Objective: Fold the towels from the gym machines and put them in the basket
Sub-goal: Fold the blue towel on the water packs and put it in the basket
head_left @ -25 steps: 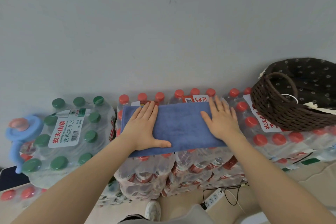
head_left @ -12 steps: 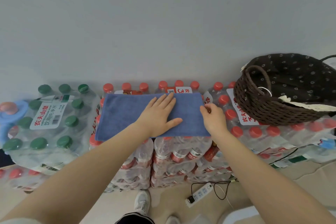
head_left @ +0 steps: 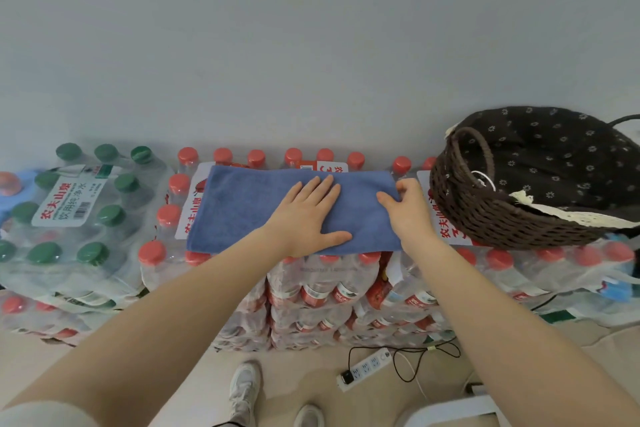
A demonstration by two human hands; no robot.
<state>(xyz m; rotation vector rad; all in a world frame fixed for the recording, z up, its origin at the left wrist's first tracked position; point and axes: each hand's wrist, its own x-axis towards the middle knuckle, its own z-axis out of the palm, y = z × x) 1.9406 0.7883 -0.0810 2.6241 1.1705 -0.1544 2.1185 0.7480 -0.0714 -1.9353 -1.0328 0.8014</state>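
1. Head view: a blue towel (head_left: 263, 204), folded into a long rectangle, lies flat on top of shrink-wrapped packs of red-capped bottles (head_left: 322, 291) stacked against a pale wall (head_left: 311, 45).
2. The left hand (head_left: 306, 215) rests palm down on the towel's middle, fingers spread and flat, gripping nothing.
3. The right hand (head_left: 410, 210) sits at the towel's right end, its fingers curled over the short edge; the thumb lies on top of the cloth (whether it has truly pinched the edge cannot be told from here).
4. A dark wicker basket (head_left: 485, 218) with a dotted brown lining stands on the bottle packs just right of the towel, tilted so its opening faces the camera; a hoop handle (head_left: 471, 156) rises at its near left rim, and a strip of cream lace (head_left: 568, 213) runs along the front rim.
5. The towel is outside the basket, close beside it but not touching it as far as can be seen.
6. To the left, a pack of green-capped bottles (head_left: 76, 204) sits lower than the red-capped stack, carrying a white label with red and green print.
7. On the floor (head_left: 173, 381) below, a white power strip (head_left: 363, 369) lies with a thin black cable (head_left: 408, 364) looped beside it, and two pale shoes (head_left: 244, 388) show at the bottom edge.
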